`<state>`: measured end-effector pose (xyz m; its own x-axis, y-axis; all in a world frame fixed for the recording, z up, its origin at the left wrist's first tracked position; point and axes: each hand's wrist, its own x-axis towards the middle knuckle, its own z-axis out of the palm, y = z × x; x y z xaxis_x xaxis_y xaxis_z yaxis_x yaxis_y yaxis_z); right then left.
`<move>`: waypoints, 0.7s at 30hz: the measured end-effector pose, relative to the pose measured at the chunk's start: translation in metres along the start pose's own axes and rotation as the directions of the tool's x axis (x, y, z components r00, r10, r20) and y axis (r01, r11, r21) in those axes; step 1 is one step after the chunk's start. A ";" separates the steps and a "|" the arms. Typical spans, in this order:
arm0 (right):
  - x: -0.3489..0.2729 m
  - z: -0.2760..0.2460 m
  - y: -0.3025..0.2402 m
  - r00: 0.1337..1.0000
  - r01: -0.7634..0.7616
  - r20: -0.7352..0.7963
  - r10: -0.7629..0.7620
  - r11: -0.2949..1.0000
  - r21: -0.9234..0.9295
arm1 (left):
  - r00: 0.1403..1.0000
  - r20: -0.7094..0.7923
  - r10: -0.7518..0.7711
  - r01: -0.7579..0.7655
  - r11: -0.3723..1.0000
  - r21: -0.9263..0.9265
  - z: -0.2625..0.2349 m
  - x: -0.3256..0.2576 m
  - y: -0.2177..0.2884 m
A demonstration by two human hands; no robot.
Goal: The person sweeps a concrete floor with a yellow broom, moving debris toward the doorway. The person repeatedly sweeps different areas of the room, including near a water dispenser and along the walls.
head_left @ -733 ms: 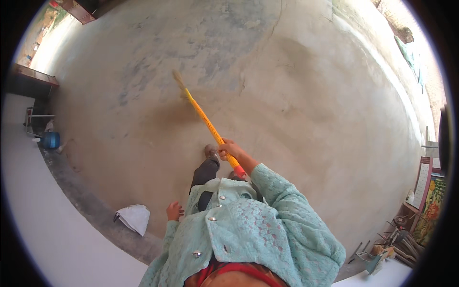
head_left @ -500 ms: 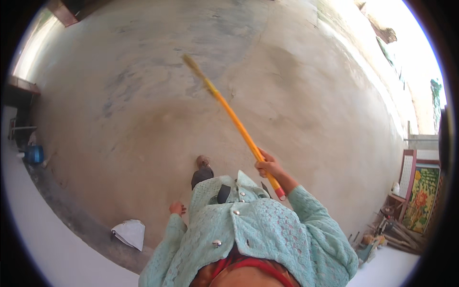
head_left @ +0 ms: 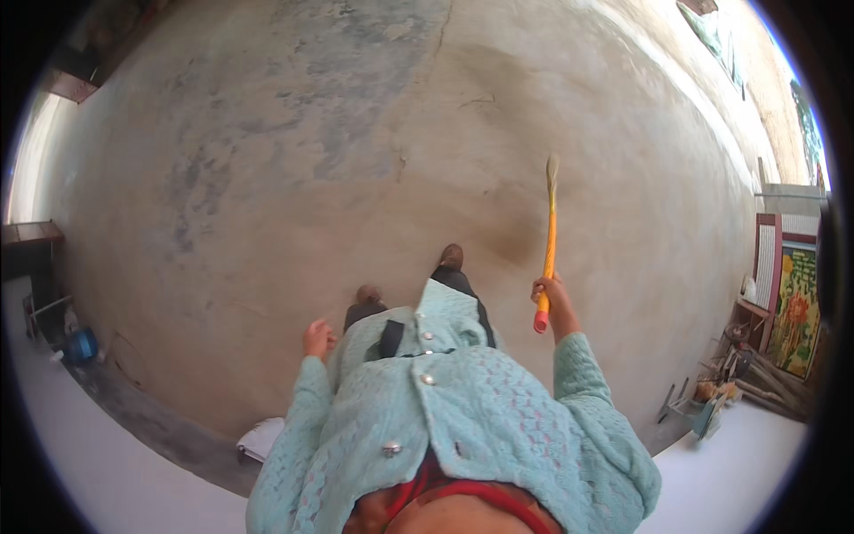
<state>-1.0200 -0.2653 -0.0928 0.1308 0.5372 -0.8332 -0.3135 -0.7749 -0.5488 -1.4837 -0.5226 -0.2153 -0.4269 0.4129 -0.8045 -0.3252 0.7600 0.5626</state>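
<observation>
Over the floor [head_left: 356,227], the yellow-orange broom-like stick [head_left: 550,240] reaches toward twelve o'clock from the right hand [head_left: 557,292], which wraps its lower handle. It looks light, stiff-shafted, soft-tipped, best held there. The left hand [head_left: 318,339], near nine o'clock, hangs loosely uncurled, apparently empty. The red end [head_left: 541,321] protrudes toward seven.

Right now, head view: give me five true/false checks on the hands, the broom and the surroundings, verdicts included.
1. The right hand grips the orange-handled broom. True.
2. The left hand grips it too. False: that hand is well apart from it.
3. The broom's red end is nearer the person than its bristles. True.
4. The blue container is at the picture's right. False: it is at the left.
5. The jacket is pale green. True.
</observation>
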 end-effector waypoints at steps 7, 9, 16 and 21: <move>0.106 0.026 0.040 0.935 -0.274 0.187 0.301 0.949 -0.157 | 0.984 0.143 0.106 -0.171 0.789 0.590 -0.024 -0.055 -0.079; 0.069 0.086 0.051 0.886 -0.302 0.265 0.381 0.906 -0.295 | 0.904 0.313 0.291 -0.417 0.440 0.795 -0.048 -0.037 -0.143; 0.043 0.191 0.085 0.644 -0.391 0.580 0.499 0.866 -0.311 | 0.989 0.000 -0.147 0.144 0.971 0.191 0.024 -0.061 -0.004; 0.011 0.220 0.035 0.618 -0.251 0.678 0.399 0.917 -0.311 | 0.990 0.023 -0.141 0.139 0.988 0.072 0.015 -0.030 0.018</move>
<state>-1.2360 -0.2128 -0.1066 -0.6817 0.2481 -0.6883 -0.0279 -0.9489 -0.3144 -1.4642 -0.5141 -0.1840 -0.3572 0.3130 -0.8800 -0.3197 0.8443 0.4300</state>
